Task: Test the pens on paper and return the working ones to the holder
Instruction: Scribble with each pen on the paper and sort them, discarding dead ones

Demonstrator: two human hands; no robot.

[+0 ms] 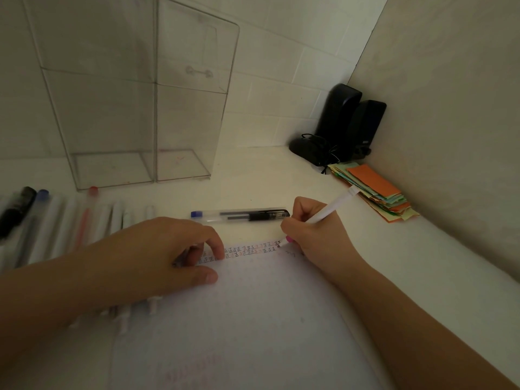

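**Pink pen on the paper's top edge**

We see the right hand (312, 235) pinching a white pen (323, 213), its pink tip touching the paper (253, 319) at the end of two rows of small written marks (247, 250). The left hand (157, 257) lies flat with fingers relaxed, pressing the paper's 10 o'clock corner. At 12 o'clock from the paper a capped black pen (242, 215) lies on the bench (422, 263). A row of pens (70, 220) sits at 9 o'clock; the clear holder (135, 108) stands at 11 o'clock.
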